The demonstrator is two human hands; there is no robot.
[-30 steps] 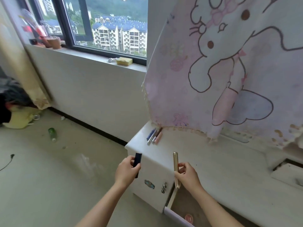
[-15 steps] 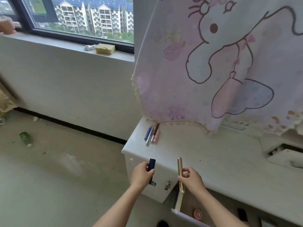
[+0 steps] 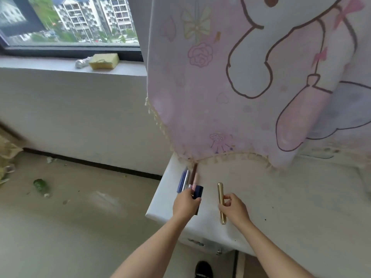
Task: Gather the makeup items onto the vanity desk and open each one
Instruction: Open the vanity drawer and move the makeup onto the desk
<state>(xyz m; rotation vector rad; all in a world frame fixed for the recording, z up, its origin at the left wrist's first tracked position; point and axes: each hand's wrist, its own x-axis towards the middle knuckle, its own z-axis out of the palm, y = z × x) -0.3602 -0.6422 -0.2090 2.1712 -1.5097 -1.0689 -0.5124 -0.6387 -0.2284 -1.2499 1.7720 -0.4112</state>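
My left hand [image 3: 185, 203] grips a dark navy makeup tube [image 3: 198, 192] above the left end of the white vanity desk [image 3: 281, 207]. My right hand [image 3: 233, 210] holds a slim gold makeup tube [image 3: 220, 197] by its middle, just over the desk top. Several makeup pens [image 3: 188, 178], blue, silver, brown and pink, lie side by side on the desk just beyond my left hand, their far ends under the cloth's fringe.
A pink cartoon-print cloth [image 3: 251, 87] hangs over the back of the desk. A yellow sponge [image 3: 104, 60] sits on the windowsill. A green bottle [image 3: 41, 185] lies on the floor at left. The desk's left edge drops off beside my left hand.
Both hands have moved forward from the desk's front edge to above its top, carrying the navy and gold tubes toward the row of pens. The view has tilted down and closer.
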